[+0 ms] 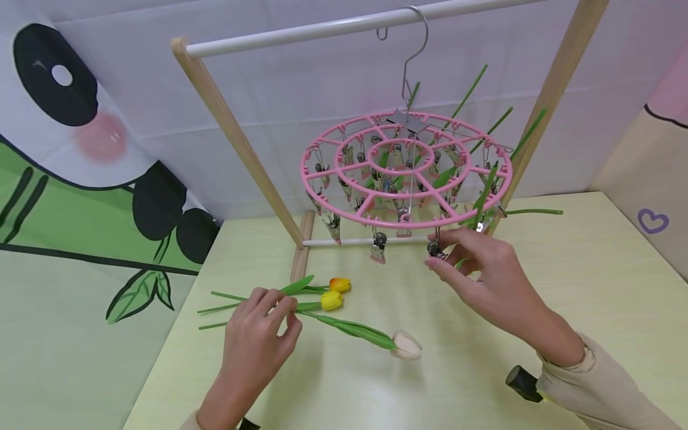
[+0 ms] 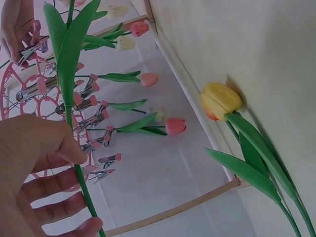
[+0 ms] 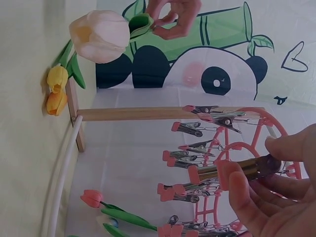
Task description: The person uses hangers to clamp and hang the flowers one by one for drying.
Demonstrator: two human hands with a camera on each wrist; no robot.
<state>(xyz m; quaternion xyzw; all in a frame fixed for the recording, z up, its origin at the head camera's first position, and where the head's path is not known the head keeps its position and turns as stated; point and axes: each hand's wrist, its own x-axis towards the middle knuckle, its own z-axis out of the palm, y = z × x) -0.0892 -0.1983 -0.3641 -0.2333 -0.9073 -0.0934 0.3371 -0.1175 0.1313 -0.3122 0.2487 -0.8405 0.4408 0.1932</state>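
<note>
My left hand (image 1: 258,334) pinches the green stem of a white artificial tulip (image 1: 407,345), its bloom pointing right above the table. In the left wrist view the stem and leaves (image 2: 69,64) pass between thumb and fingers. My right hand (image 1: 497,280) grips a metal clip (image 1: 436,248) hanging at the front rim of a pink round clip hanger (image 1: 371,212). The right wrist view shows thumb and fingers around this clip (image 3: 227,170), with its pink-tipped end facing away from the palm. Two yellow-orange tulips (image 1: 332,300) lie on the table beside the left hand.
The hanger hangs by its hook (image 1: 424,36) from a white rod (image 1: 322,30) on a wooden frame (image 1: 242,143). Several pink and pale tulips (image 2: 175,126) hang bloom-down from its clips, stems sticking up at the right. A panda-print cloth (image 1: 59,107) covers the wall behind.
</note>
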